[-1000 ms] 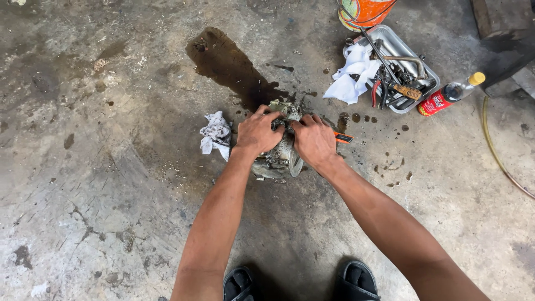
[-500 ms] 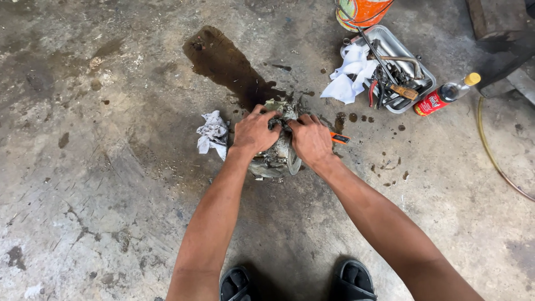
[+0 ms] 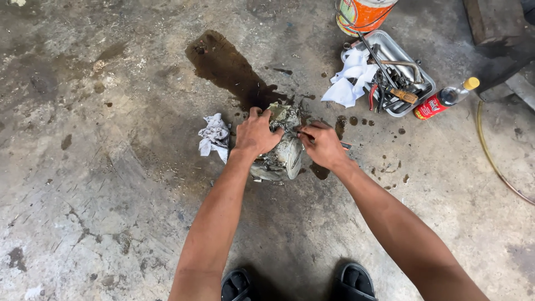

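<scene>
A dirty grey metal engine part (image 3: 281, 150) stands on the concrete floor in front of me. My left hand (image 3: 255, 134) grips its left side and top. My right hand (image 3: 323, 146) presses against its right side and holds a thin tool with a red-tipped handle (image 3: 344, 146) that points at the part. A crumpled white rag (image 3: 213, 136) lies just left of my left hand.
A dark oil stain (image 3: 225, 64) spreads behind the part. At the back right a metal tray (image 3: 418, 75) holds pliers and tools, with a white cloth (image 3: 351, 75), an orange bucket (image 3: 362, 14) and a red-labelled bottle (image 3: 443, 99). A yellow hose (image 3: 490, 156) curves on the right. My sandalled feet (image 3: 295, 281) show below.
My right hand has slid off the top of the part to its right side. The left hand keeps its grip. The part looks turned a little.
</scene>
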